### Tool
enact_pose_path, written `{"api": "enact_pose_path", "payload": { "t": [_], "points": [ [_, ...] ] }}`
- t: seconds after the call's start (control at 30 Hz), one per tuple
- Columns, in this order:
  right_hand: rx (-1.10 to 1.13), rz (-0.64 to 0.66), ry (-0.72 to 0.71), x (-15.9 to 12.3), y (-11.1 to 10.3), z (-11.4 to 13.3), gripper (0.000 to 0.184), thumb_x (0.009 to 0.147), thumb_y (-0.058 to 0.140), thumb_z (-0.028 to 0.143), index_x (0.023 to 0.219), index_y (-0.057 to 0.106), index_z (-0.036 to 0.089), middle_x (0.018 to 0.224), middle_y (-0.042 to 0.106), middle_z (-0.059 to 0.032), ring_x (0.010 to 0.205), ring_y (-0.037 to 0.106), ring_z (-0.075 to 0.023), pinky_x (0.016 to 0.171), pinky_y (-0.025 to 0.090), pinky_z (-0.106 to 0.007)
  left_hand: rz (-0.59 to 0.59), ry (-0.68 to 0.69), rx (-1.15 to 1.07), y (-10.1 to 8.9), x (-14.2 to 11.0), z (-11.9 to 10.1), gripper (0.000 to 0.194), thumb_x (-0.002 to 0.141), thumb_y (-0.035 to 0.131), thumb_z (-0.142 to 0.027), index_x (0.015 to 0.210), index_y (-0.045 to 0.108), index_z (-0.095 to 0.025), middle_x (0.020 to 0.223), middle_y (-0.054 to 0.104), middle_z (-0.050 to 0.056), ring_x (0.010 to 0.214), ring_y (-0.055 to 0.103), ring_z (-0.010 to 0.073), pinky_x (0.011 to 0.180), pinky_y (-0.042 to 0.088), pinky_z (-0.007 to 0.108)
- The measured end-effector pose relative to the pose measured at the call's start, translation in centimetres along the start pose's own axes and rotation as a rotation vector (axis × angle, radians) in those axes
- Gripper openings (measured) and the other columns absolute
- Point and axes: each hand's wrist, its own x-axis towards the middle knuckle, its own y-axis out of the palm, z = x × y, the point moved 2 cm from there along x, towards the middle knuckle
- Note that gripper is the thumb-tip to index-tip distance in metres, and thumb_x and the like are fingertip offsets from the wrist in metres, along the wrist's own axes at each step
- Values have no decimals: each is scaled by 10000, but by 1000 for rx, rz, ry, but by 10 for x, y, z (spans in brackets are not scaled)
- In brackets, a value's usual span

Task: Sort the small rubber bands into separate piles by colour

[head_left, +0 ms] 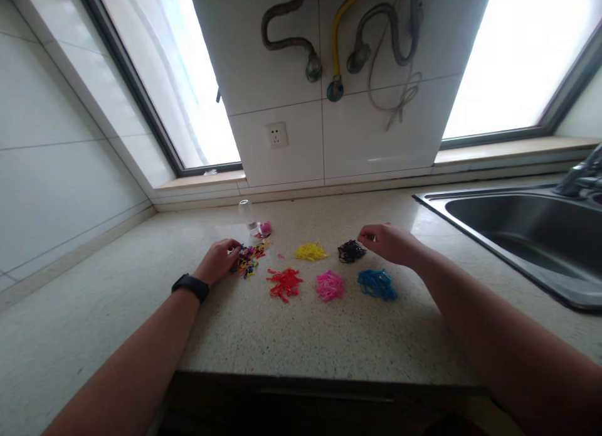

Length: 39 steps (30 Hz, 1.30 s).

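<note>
Mixed-colour pile [248,260] | left hand [224,254] palm-down, fingers curled at its edge

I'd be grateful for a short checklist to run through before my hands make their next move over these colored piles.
1. Left hand at the mixed pile: ok, at its edge.
2. Right hand beside the black pile: ok.
3. Yellow pile, red pile, pink pile, blue pile and black pile apart from one another: ok.
4. No stray pieces: not ok, a small pink piece lies between the mixed and yellow piles.
5. Fingers of both hands empty: cannot tell, too small to see.
</note>
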Motion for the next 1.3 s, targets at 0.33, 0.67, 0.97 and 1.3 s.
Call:
{"api": "enact_pose_path", "payload": {
  "t": [0.33, 0.67, 0.97, 1.3],
  "points": [
    [6, -3, -40, -1, 2, 0, 244, 942, 538, 396, 925, 738, 258, 841, 767, -42, 756, 674, -201, 654, 384, -313, 16, -1, -38, -5, -4, -14, 374, 929, 451, -419, 979, 714, -157, 961, 755, 110, 885, 695, 243, 825, 529, 349],
    [2, 16, -34, 0, 3, 1, 239, 939, 544, 391, 940, 739, 254, 855, 768, -43, 761, 678, -194, 644, 377, -295, -10, 77, 4, 1, -3, -11, 382, 981, 412, -421, 929, 704, -180, 918, 729, 97, 912, 657, 254, 849, 500, 368],
    [-8, 18, -29, -1, 3, 3, 234, 935, 542, 391, 943, 743, 272, 842, 760, -34, 749, 658, -193, 628, 352, -290, -57, 193, 25, 3, -5, -29, 326, 1010, 432, -402, 885, 656, -202, 886, 694, 79, 905, 613, 248, 858, 475, 373],
    [-8, 28, -41, -2, 2, 6, 232, 932, 548, 385, 949, 745, 265, 848, 763, -39, 746, 659, -194, 624, 351, -295, -46, 166, 19, 4, -7, -27, 203, 948, 553, -354, 893, 662, -192, 882, 689, 69, 866, 623, 241, 806, 479, 365]
  ]
}}
